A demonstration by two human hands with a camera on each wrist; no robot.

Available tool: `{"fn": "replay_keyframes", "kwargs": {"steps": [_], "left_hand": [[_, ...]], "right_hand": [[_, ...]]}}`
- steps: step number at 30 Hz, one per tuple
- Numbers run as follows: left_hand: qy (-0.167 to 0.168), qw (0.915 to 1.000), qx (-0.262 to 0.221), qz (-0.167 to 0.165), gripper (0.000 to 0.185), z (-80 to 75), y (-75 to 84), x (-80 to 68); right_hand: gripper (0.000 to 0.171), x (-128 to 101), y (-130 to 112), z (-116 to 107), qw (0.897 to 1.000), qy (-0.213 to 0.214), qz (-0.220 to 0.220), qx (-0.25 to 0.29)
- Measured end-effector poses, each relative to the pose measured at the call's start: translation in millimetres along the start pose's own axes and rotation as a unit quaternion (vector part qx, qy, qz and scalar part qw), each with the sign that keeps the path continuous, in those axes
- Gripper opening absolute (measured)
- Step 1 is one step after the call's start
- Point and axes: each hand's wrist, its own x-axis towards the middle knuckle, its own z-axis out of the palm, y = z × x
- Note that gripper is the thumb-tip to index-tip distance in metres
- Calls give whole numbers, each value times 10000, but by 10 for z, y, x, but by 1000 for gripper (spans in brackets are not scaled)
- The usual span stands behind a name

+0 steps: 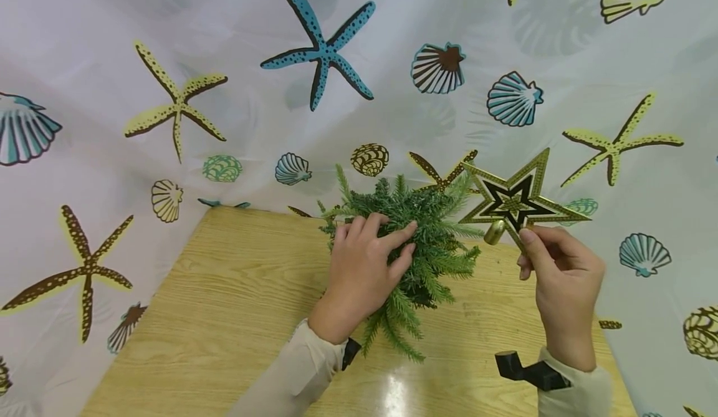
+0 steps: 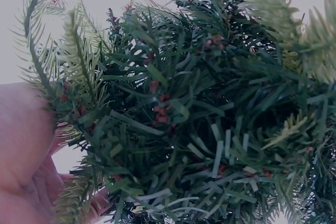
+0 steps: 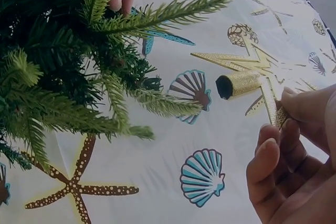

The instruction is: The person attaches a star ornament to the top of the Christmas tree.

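A small artificial Christmas tree (image 1: 434, 261) with green needles stands on the wooden table. Over its upper branches rests my left hand (image 1: 364, 261), fingers spread among the needles. The left wrist view shows dense dark-green needles (image 2: 173, 108) close up, with part of the palm (image 2: 23, 145) at the left edge; branches hide most of those fingers. My right hand (image 1: 566, 280) pinches a gold star tree topper (image 1: 513, 202) by one lower point, to the right of the tree and apart from it. The topper's hollow gold tube (image 3: 239, 85) faces the tree in the right wrist view.
The light wooden table (image 1: 241, 292) extends to the left and in front of the tree. Behind it and along the sides hangs a white sheet (image 1: 235, 12) printed with starfish and shells. Black straps or mounts (image 1: 533, 373) sit at the wrists.
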Motion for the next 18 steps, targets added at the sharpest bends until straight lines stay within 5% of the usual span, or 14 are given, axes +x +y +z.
{"fn": "replay_keyframes", "kwargs": {"steps": [18], "left_hand": [[30,9999,72,125,32,11,-12,-10]], "right_hand": [[15,79,213,253,9992,-192,342,-64]]}}
